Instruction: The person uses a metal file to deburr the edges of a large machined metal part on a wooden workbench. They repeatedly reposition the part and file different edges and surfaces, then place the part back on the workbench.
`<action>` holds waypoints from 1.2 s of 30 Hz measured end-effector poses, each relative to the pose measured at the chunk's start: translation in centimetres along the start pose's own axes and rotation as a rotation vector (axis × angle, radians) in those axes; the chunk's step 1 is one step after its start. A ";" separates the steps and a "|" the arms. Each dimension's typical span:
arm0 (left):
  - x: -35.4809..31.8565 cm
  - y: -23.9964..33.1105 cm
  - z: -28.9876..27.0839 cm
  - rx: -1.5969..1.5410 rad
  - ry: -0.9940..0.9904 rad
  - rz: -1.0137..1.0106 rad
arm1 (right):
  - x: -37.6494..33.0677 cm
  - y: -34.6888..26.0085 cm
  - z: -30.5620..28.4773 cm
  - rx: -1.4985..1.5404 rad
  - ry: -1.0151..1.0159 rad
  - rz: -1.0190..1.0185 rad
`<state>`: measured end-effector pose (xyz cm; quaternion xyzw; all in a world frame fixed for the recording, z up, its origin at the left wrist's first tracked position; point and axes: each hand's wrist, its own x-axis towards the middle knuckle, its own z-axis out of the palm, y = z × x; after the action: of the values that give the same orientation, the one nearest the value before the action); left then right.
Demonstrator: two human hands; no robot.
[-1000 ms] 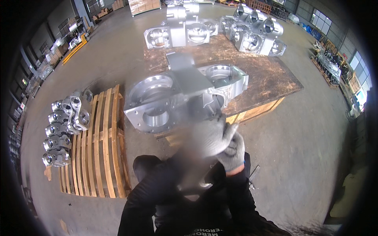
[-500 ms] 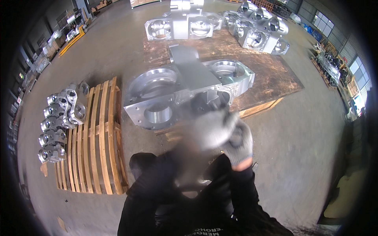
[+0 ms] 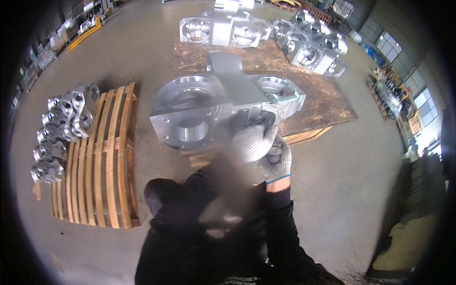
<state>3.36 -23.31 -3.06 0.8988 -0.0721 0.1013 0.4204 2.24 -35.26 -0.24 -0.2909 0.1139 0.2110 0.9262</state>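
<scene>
A large machined metal casting (image 3: 237, 92) with several round bores sits on the near part of a brown board. Against its front side, by the lower right bore, is my left hand (image 3: 254, 143) in a grey knitted glove. Its fingers are curled, and what they grip is hidden. Just below and to the right, my right hand (image 3: 279, 164), also gloved, is closed close against the left. A small dark grey thing shows between the two hands, too little of it to name. The left wrist is blurred.
More metal castings (image 3: 223, 31) stand at the far side of the brown board (image 3: 323, 97), with another group (image 3: 311, 45) at far right. To my left lies a slatted wooden pallet (image 3: 97, 166) bearing several smaller castings (image 3: 64, 118). A yellow pallet jack (image 3: 85, 34) stands far left.
The view has shifted slightly. My hands have moved up and closer to the casting's front, and the left glove is less blurred. The casting stays in place on the board.
</scene>
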 end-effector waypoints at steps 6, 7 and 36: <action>-1.9 0.9 -1.1 -0.129 0.048 0.003 | 0.6 -0.5 -1.9 0.182 -0.129 0.157; -2.3 1.0 -1.9 -0.328 -0.088 -0.105 | 1.1 -0.5 -2.2 0.223 -0.161 0.184; -4.9 -5.7 -14.6 0.616 0.613 0.177 | 2.2 2.1 -1.2 -0.367 0.078 -0.080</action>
<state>-1.98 -8.26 0.65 0.9008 0.0129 0.4157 0.1247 3.10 -33.67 -3.00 -0.4671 0.0977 0.1799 0.8602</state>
